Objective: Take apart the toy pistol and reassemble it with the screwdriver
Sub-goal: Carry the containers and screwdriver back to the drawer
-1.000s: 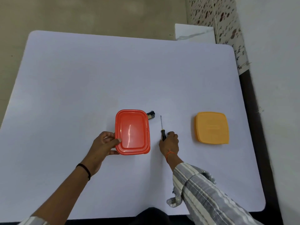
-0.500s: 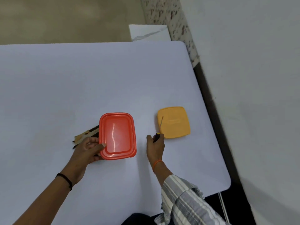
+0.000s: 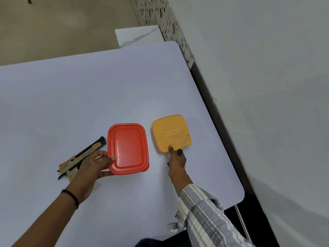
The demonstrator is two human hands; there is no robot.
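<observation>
From the head view, the person is sitting at a white bench (image 3: 124,86) with both arms reaching forward. The left hand (image 3: 92,166) is holding the near left corner of a red container (image 3: 128,148), thumb lying on its rim and fingers curling under the edge, so this grip is closing on the container. The container is standing lid-up and closed near the middle of the bench.

Just left of that hand, the toy pistol (image 3: 81,157) is lying on the bench, black with yellow markings, its far end almost touching the container's left side and its near end partly hiding behind the hand. It is looking whole, though the hidden part is leaving that uncertain, and no loose screws or parts are showing anywhere.

The right hand (image 3: 176,160) is gripping the screwdriver (image 3: 183,146) by its dark handle, with the thin metal shaft pointing far and right across the near right corner of a yellow lid (image 3: 170,133). The forefinger is touching the lid's near edge. The lid is lying flat just right of the red container, a narrow strip of bench between them.

Judging from this, the task is barely beginning: the tool is in hand, but the pistol is not yet being held or opened, so all of the unscrewing, separating and reassembling is still lying ahead. The hands are seemingly arranging containers for parts first.
</observation>
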